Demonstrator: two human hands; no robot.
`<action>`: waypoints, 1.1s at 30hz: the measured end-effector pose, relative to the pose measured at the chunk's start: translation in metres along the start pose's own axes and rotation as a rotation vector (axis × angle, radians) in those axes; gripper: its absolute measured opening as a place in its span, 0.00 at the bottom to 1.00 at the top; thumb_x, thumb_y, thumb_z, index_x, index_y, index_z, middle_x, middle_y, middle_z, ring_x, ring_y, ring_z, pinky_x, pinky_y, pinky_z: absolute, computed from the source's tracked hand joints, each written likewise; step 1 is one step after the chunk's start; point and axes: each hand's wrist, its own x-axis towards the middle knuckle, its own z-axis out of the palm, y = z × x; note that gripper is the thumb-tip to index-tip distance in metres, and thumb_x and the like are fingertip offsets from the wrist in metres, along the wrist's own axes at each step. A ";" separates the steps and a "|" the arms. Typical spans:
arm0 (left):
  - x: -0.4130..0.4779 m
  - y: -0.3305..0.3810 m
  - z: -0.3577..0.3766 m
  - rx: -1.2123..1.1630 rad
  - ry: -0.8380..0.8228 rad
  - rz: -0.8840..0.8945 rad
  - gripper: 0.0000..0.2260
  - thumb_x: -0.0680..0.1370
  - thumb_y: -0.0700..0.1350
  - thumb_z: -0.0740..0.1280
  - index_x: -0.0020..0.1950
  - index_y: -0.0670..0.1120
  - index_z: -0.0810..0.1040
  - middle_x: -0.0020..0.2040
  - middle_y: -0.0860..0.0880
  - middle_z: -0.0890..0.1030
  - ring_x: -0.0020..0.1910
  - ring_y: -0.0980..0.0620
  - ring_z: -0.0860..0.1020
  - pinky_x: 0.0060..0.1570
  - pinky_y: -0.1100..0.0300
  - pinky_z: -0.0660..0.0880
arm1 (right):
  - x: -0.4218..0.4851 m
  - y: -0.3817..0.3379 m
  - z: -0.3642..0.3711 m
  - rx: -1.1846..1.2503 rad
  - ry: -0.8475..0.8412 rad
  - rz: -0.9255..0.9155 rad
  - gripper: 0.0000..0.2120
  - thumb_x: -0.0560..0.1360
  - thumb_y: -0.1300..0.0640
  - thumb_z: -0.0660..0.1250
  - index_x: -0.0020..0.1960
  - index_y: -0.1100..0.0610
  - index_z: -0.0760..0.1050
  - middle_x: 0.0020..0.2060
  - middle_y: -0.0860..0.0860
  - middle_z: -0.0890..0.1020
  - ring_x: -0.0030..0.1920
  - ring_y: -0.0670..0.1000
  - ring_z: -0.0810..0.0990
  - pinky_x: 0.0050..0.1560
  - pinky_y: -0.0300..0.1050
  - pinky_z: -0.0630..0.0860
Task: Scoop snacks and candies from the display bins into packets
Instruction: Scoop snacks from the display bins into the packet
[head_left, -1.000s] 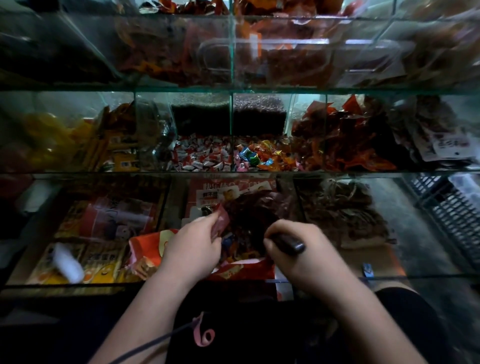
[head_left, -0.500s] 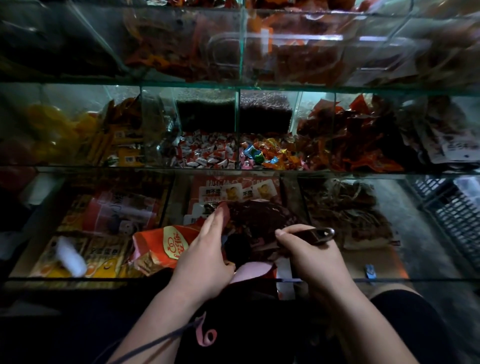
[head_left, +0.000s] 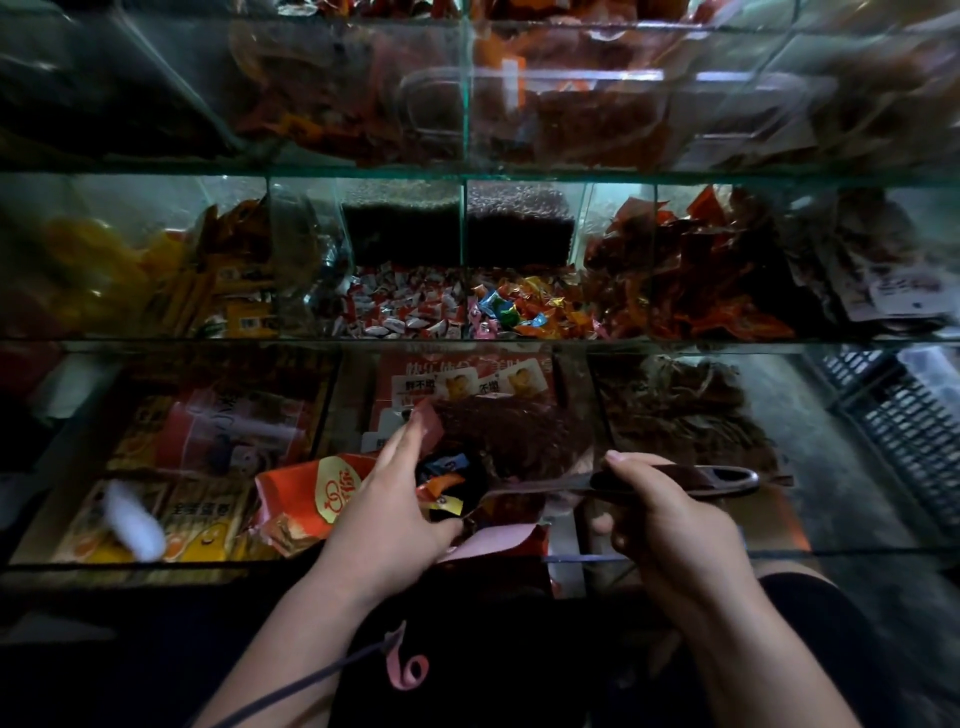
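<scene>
Middle-tier bins: from my remote station I read, left to right, yellow pieces, white-and-red wrapped sweets, multicoloured wrapped sweets and red foil packs.
Lower-left bin: it held flat printed boxes, with a blurred white object lying over them.
Orange-red pouch: I saw it crumpled, just left of the left hand and partly under it.
Left hand: it gripped the red packet at its mouth, with the fingers laid along the left edge up to the pink flap and the thumb hooked over the near rim.
Red packet: it was held open over the lower-centre bin, between the two hands, with the pink inner rim turned toward me.
Wrapped candies: a few bright pieces lay inside the packet, just beside the left palm.
Scoop: a dark handle with a hole at its right end ran nearly level; its left end sat inside the packet mouth. I could not tell whether it carried a load.
Right hand: its fingers were curled tightly round the scoop handle, with the index finger laid on top.
Lower-right bin: it held brown dried snacks.
Slatted crate: it stood on the floor beyond the bins, at far right.
</scene>
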 end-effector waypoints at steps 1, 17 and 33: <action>0.000 0.001 0.000 0.008 0.009 0.002 0.52 0.70 0.55 0.76 0.81 0.61 0.41 0.81 0.63 0.50 0.78 0.57 0.60 0.71 0.56 0.69 | -0.001 0.001 -0.001 0.032 -0.013 0.004 0.07 0.76 0.58 0.71 0.39 0.55 0.83 0.31 0.58 0.84 0.25 0.53 0.82 0.22 0.38 0.73; 0.014 0.045 0.020 0.211 0.257 0.244 0.28 0.83 0.62 0.44 0.80 0.53 0.60 0.80 0.58 0.57 0.77 0.65 0.45 0.72 0.68 0.33 | -0.048 -0.043 -0.010 0.150 -0.225 -0.224 0.10 0.66 0.69 0.72 0.40 0.55 0.85 0.37 0.65 0.86 0.44 0.65 0.88 0.42 0.49 0.84; 0.104 0.124 -0.034 -0.095 0.462 0.297 0.26 0.80 0.52 0.66 0.77 0.47 0.66 0.75 0.48 0.68 0.75 0.50 0.64 0.74 0.55 0.60 | -0.008 -0.090 0.024 0.574 -0.077 -0.322 0.05 0.80 0.67 0.64 0.51 0.59 0.76 0.37 0.55 0.87 0.49 0.58 0.88 0.47 0.45 0.85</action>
